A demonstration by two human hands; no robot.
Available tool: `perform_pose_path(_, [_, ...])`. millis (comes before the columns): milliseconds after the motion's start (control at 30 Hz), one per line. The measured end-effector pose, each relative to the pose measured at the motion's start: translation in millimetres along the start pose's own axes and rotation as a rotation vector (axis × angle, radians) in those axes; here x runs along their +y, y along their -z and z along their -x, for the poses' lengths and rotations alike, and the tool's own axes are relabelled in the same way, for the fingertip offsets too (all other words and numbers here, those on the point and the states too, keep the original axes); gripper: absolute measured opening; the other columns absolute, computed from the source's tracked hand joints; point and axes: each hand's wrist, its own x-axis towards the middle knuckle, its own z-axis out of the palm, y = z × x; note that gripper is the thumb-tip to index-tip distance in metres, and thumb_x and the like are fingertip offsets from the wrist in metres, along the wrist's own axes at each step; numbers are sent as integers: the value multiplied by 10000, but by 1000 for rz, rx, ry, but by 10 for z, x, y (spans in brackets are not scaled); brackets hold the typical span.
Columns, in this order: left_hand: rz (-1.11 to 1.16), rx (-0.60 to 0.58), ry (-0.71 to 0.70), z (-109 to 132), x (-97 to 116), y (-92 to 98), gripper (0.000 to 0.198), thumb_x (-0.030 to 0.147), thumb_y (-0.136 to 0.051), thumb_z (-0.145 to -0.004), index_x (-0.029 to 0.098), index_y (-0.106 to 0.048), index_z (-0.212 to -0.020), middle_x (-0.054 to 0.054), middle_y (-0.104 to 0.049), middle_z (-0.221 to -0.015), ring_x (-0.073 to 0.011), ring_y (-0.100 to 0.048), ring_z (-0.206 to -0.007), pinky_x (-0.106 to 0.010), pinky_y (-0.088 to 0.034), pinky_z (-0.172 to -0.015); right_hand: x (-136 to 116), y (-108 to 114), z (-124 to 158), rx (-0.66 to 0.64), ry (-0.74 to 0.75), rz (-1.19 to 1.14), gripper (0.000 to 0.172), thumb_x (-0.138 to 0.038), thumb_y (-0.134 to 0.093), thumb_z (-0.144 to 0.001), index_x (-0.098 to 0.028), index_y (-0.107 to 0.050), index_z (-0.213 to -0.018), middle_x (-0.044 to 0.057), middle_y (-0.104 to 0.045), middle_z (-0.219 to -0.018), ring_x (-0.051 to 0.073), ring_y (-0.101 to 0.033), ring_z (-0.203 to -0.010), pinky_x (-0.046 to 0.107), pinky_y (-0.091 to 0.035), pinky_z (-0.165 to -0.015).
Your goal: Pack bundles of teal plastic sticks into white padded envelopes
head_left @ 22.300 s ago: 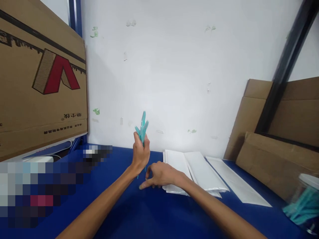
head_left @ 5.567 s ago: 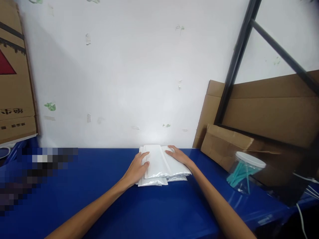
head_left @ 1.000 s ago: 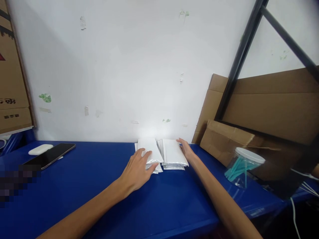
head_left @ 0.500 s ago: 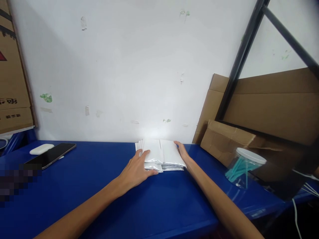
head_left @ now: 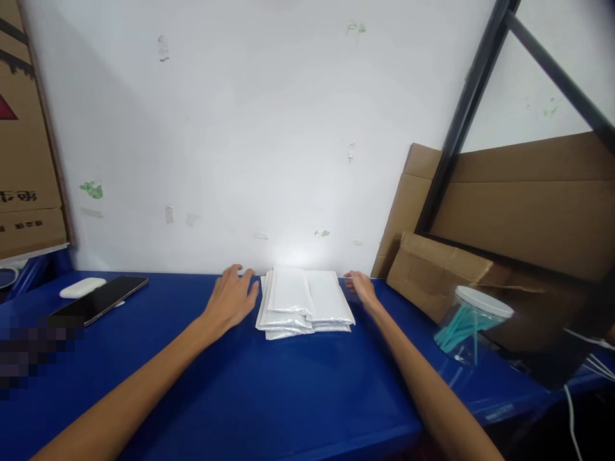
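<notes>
Beside stacked, part-hidden white packets, the splayed left hand and half-curled right hand are empty.

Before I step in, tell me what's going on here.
A person has the left hand on one side of two adjoining piles of white packets and the right hand on the other. Neither holds anything; both look just clear of the piles. The packets lie flat on the blue table, edges slightly uneven. A lidded jar of teal sticks stands to the right.
</notes>
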Motion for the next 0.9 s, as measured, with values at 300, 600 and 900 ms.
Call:
perform_pose_path(300, [-270, -439, 429, -37, -470, -330, 732, 613, -191, -910, 189, -289, -1498, -295, -268, -1508, -509, -199, -1384, -627, -227, -1016, 73, -58, 70, -147, 222, 559, 243, -363, -527, -855, -215, -714, -902, 116, -715, -954, 307, -632, -993, 336, -398, -791])
perform_pose_path(600, [-314, -434, 396, -63, -449, -326, 721, 600, -210, -909, 183, -320, -1487, -306, -315, -1483, -504, -302, -1341, -625, -277, -976, 37, -49, 88, -243, 337, 708, 319, -365, -463, -901, -222, -696, -1065, 101, -722, -987, 278, -654, -951, 285, -387, -715])
perform_pose_path(900, [-322, -435, 386, -59, -477, -360, 730, 597, -189, -909, 173, -319, -1489, -311, -317, -1479, -515, -300, -1337, -629, -279, -968, 37, -46, 92, -262, 361, 728, 320, -347, -472, -901, -240, -681, -1118, 89, -720, -1049, 281, -645, -1013, 281, -398, -741])
